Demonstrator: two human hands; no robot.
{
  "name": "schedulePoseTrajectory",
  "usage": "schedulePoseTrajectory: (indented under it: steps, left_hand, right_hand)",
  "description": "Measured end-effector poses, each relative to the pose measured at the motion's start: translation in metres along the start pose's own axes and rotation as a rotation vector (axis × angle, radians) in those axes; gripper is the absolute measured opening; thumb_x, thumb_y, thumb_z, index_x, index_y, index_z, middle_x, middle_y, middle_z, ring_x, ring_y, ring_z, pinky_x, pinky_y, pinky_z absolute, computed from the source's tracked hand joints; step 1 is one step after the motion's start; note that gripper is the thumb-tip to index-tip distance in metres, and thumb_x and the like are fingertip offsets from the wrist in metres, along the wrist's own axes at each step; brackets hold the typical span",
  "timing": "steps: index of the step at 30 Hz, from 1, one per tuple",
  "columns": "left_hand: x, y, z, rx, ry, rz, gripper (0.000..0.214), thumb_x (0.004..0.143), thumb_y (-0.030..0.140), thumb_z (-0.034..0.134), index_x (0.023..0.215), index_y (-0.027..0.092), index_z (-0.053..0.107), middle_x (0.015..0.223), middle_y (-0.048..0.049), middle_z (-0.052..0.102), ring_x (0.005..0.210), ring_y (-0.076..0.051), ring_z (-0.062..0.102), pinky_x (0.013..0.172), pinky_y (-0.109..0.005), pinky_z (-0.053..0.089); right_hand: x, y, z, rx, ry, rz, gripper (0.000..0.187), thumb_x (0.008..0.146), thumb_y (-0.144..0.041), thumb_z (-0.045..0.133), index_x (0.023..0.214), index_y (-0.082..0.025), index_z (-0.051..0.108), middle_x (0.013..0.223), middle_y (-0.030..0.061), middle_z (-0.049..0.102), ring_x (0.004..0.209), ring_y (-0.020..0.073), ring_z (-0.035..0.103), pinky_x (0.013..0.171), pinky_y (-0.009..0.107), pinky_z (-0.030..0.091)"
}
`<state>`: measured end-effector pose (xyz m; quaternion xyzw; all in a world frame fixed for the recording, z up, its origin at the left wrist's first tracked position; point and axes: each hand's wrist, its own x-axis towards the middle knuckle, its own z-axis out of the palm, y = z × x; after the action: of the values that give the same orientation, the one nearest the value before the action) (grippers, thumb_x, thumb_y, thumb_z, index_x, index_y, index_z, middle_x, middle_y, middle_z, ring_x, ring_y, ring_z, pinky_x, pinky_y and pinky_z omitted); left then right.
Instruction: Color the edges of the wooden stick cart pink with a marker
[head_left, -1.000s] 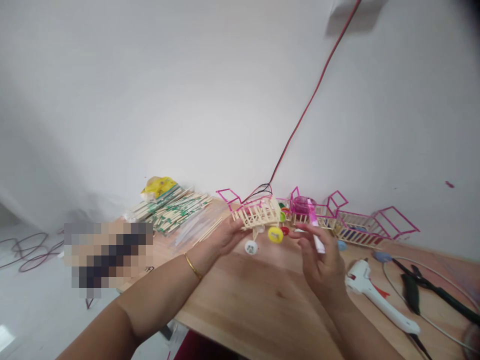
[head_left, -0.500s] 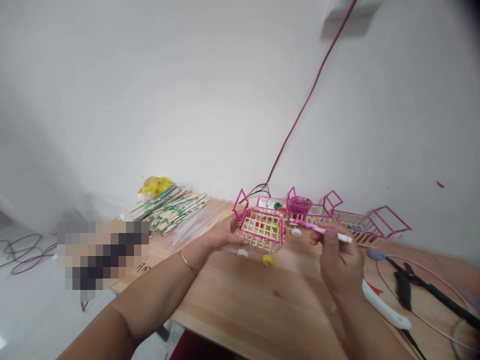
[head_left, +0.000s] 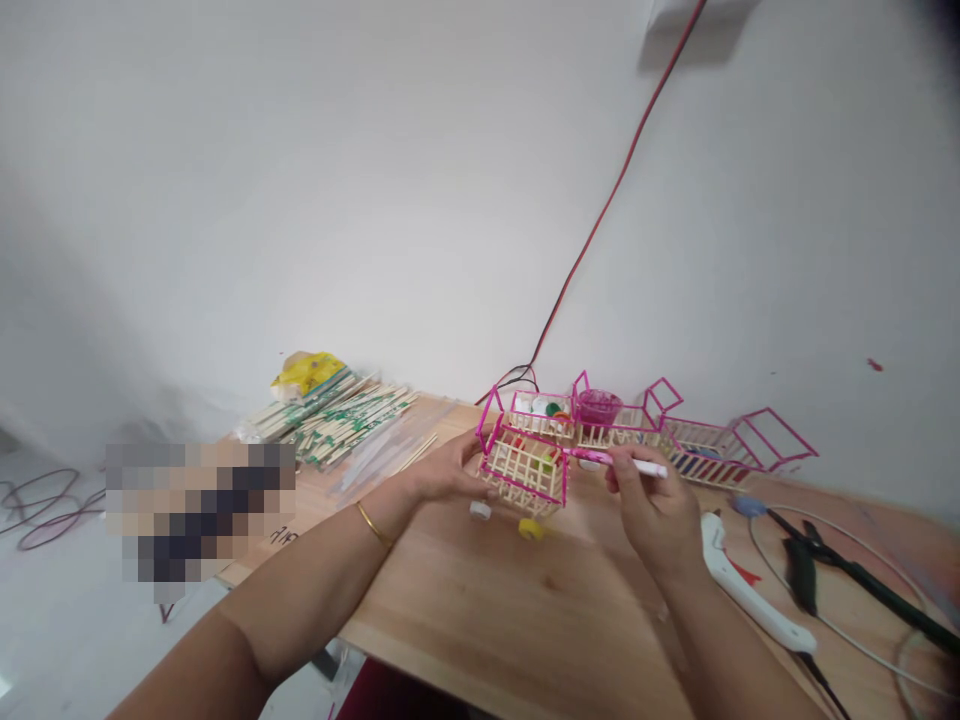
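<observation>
Stretching across pretty much everything up top is a plain white wall (head_left: 375, 200), and below it sits the wooden counter (head_left: 480, 600). A red and black cable (head_left: 602, 218) runs diagonally down the wall to the back edge. Next size down, three little stick carts with pink trim (head_left: 720, 442) are lined up along the back right, then a messy pile of sticks with green markings (head_left: 352, 425) over on the left. Far right there's a black-handled tool (head_left: 877, 586), with a white glue gun (head_left: 757, 598) lying just left of it.

The main one is a fourth small cart (head_left: 523, 488), in front of that row near the middle, tilted so its open top faces the camera. The left hand (head_left: 450, 470) has its fingers wrapped on the cart's left end. The right hand (head_left: 660, 515) has its fingers pinched around a pink and white marker (head_left: 598, 457), tip right by the cart's far right corner; can't tell if it's touching. Smallest bits: a yellow wheel (head_left: 531, 528) and a white wheel (head_left: 480, 511) underneath.
</observation>
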<state>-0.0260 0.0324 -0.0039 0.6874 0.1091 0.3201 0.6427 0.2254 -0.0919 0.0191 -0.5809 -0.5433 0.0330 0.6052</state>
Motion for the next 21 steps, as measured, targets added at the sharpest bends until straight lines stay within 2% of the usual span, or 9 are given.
schedulePoseTrajectory:
  steps: [6, 13, 17, 21]
  left_hand:
    - [-0.0001, 0.0018, 0.0002, 0.036, -0.002, 0.016, 0.094, 0.059, 0.026, 0.092, 0.142, 0.021, 0.05, 0.145, -0.0146, 0.055, 0.137, -0.034, 0.049, 0.121, -0.046, 0.028]
    - [-0.0007, 0.0055, 0.0032, 0.066, -0.05, 0.014, 0.09, 0.062, 0.028, 0.091, 0.142, 0.02, 0.051, 0.147, -0.0156, 0.053, 0.142, -0.036, 0.044, 0.121, -0.048, 0.028]
    - [-0.0005, 0.004, 0.0044, 0.034, -0.037, 0.025, 0.09, 0.061, 0.03, 0.091, 0.14, 0.02, 0.052, 0.141, -0.0147, 0.059, 0.143, -0.035, 0.042, 0.123, -0.048, 0.026]
    - [-0.0001, 0.0034, 0.0065, 0.046, -0.074, 0.028, 0.091, 0.061, 0.03, 0.091, 0.142, 0.019, 0.051, 0.144, -0.0147, 0.056, 0.145, -0.036, 0.04, 0.123, -0.048, 0.026]
  right_hand:
    - [0.0033, -0.0043, -0.0024, -0.044, 0.075, -0.006, 0.039, 0.09, -0.057, 0.057, 0.09, -0.019, 0.065, 0.063, -0.0021, 0.06, 0.057, 0.012, 0.056, 0.056, 0.025, 0.045]
    - [0.002, -0.0054, -0.0033, -0.058, 0.044, -0.021, 0.04, 0.09, -0.058, 0.057, 0.09, -0.019, 0.065, 0.063, -0.0012, 0.062, 0.056, 0.0129, 0.058, 0.056, 0.025, 0.046]
    - [0.0022, -0.0034, -0.0051, -0.115, 0.074, -0.033, 0.04, 0.091, -0.058, 0.055, 0.089, -0.019, 0.066, 0.064, -0.0007, 0.062, 0.057, 0.0132, 0.058, 0.057, 0.026, 0.046]
    - [0.0003, -0.0051, -0.0043, -0.098, -0.024, -0.13, 0.036, 0.093, -0.053, 0.053, 0.096, -0.02, 0.067, 0.077, 0.0026, 0.069, 0.067, 0.0159, 0.066, 0.063, 0.027, 0.051]
